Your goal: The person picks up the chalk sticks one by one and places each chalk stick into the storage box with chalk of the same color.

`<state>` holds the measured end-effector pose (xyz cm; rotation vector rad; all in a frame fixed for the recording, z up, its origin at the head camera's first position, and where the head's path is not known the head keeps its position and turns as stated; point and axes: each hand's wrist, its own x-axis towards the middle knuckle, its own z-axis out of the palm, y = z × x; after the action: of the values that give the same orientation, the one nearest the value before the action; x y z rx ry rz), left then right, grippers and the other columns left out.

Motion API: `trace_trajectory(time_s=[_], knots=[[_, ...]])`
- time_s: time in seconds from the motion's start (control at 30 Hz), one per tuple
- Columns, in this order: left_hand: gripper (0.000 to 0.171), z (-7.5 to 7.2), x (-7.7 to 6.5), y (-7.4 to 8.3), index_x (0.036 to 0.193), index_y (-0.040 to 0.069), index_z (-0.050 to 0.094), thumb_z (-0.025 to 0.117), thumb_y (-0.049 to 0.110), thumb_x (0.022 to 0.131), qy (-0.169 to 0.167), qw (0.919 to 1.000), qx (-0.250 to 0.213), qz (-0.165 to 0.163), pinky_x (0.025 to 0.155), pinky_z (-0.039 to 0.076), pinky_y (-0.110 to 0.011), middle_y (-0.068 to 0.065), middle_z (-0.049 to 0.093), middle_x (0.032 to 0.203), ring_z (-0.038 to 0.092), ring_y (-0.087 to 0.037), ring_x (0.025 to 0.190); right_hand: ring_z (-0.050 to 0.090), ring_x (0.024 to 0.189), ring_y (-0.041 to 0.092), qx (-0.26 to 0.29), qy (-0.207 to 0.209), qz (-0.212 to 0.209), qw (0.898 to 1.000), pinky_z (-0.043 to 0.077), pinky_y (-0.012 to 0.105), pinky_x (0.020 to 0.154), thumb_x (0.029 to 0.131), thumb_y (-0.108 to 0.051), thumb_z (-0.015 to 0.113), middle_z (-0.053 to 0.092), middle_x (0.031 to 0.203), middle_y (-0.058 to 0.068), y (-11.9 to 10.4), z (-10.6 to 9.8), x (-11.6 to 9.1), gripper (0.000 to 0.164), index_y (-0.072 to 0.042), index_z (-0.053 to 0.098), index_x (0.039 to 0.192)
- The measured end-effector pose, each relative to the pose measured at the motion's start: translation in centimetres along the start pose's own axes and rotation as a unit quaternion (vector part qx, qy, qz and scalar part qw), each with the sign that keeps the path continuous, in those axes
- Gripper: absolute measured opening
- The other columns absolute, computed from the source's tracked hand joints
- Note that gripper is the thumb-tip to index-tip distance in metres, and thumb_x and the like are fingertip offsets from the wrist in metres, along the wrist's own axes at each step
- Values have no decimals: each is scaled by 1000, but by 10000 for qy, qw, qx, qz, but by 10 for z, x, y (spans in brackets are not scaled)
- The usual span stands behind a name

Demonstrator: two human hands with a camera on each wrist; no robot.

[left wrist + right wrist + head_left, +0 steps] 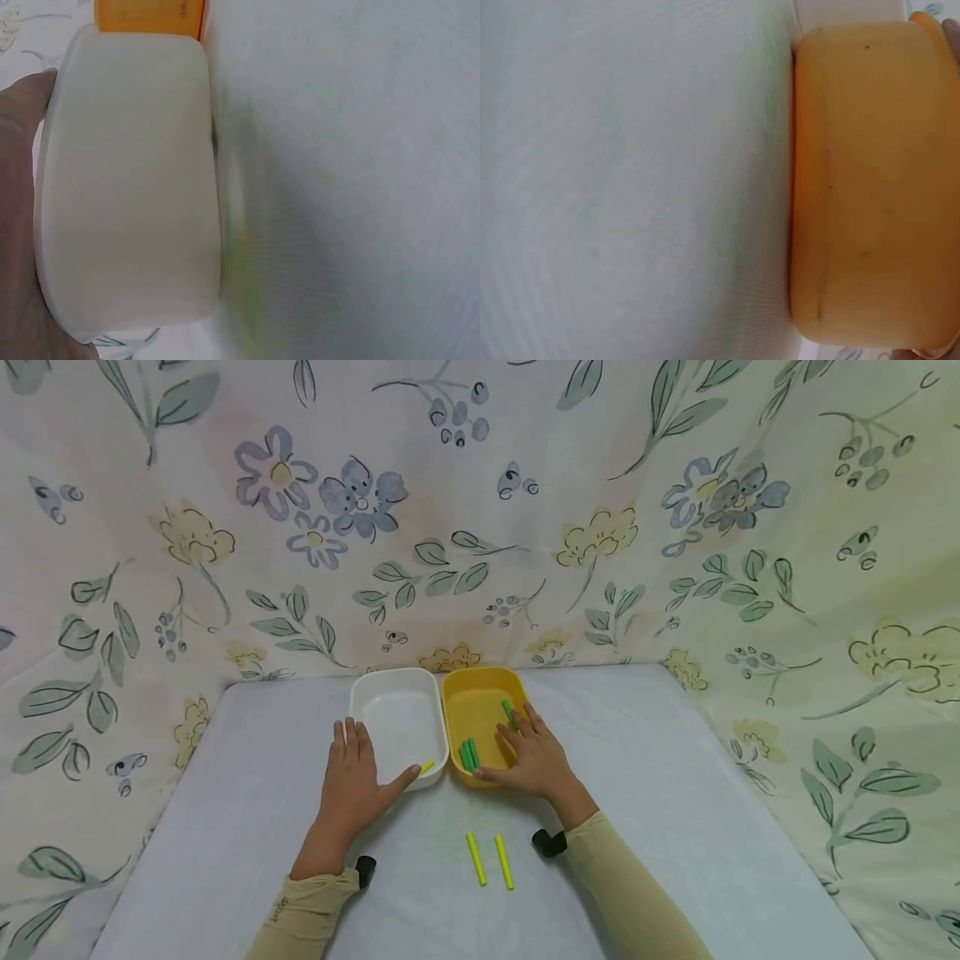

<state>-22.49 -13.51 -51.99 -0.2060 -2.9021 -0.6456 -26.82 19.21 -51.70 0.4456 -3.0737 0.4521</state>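
Observation:
A white tray (pixel 398 714) and a yellow tray (pixel 472 703) stand side by side. My left hand (pixel 351 789) lies at the white tray's left side, fingers extended and thumb reaching to its front rim; the left wrist view shows the hand along that rim. Beside this thumb, a short yellow stick (pixel 427 767) shows inside. My right hand (pixel 536 760) spreads over the yellow tray's front right corner, its thumb at the front rim. Several green sticks (pixel 468 755) lie in the front of that tray, and another green stick (pixel 507 712) is partly hidden by the right fingers.
Two yellow sticks (pixel 476 858) lie roughly parallel on the white-covered table (pixel 420 910), between the forearms. Behind the trays rises a floral cloth (pixel 480 527). A small black device (pixel 549 843) sits at the right wrist, another black device (pixel 365 871) at the left.

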Motion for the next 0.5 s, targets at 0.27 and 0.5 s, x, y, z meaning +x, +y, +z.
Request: trace_trajectory(time_s=[0.27, 0.5], knots=[[131, -1, 0, 1, 164, -14, 14, 54, 86, 90, 103, 9996, 279, -5, 133, 9, -63, -33, 7, 174, 3, -49, 165, 1, 168, 30, 47, 1, 10, 10000, 18, 56, 134, 76, -98, 51, 22, 178, 11, -2, -4, 0, 122, -19, 35, 168], [132, 2, 0, 0, 164, -14, 11, 53, 86, 90, 57, 9995, 293, -29, 132, 13, -63, -34, 7, 174, 7, -49, 164, 0, 168, 30, 89, -34, 44, 9999, 18, 56, 134, 77, -99, 50, 21, 178, 11, -2, -2, -1, 124, -18, 32, 169]])
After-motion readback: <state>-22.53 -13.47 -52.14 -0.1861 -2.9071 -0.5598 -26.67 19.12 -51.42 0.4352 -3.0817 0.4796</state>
